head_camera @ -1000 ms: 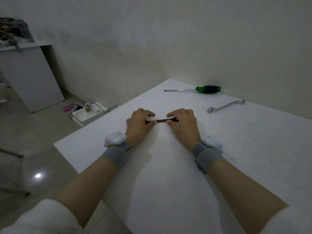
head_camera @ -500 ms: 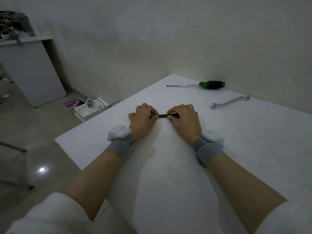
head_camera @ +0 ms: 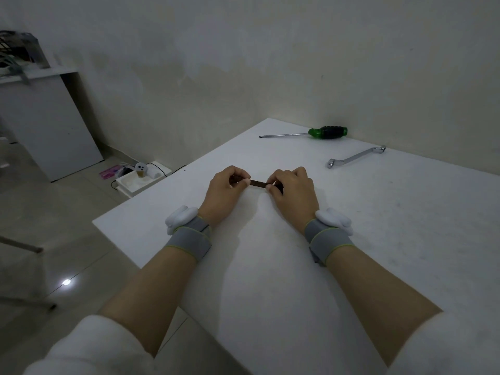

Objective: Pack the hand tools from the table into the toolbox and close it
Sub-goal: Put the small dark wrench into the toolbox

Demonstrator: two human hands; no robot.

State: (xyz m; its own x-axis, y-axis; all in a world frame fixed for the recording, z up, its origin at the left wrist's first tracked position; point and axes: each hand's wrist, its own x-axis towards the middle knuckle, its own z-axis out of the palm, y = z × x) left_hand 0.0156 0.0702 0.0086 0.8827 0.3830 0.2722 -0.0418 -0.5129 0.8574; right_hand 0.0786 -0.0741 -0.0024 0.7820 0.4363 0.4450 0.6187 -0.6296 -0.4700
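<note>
So the white table [head_camera: 270,280] is sitting pushed into a corner, with its far edge running along a scuffed off-white wall [head_camera: 243,63]. The top is looking a bit dusty and speckled over on the right side. Both hands are resting on it around the middle. The left hand [head_camera: 223,196] and the right hand [head_camera: 295,194] are each pinching one end of a thin dark bar-shaped tool [head_camera: 258,183], fingers curled in and thumb and fingertips closing on it. It's sitting low over the tabletop between them, and I can't tell exactly what kind of tool it is. Grey wristbands [head_camera: 190,239] with white padded bits are wrapping both wrists, and white sleeves [head_camera: 94,345] are showing at the bottom.

Further back near the wall, a green-and-black screwdriver [head_camera: 328,132] is lying flat with its shaft pointing left. A chrome offset wrench [head_camera: 355,157] is lying to the right of it, and both are well apart from the hands.

Room-wise, the lighting is looking pretty dim. A glossy tiled floor [head_camera: 32,212] is reflecting a small light spot on the left. A white cabinet [head_camera: 48,125] is standing against the wall at the far left with some dark stuff on top, too blurry to make out. Down beside the table's left corner, a white tray [head_camera: 135,182] is sitting on the floor with small items in it and something pink [head_camera: 109,171] next to it.
</note>
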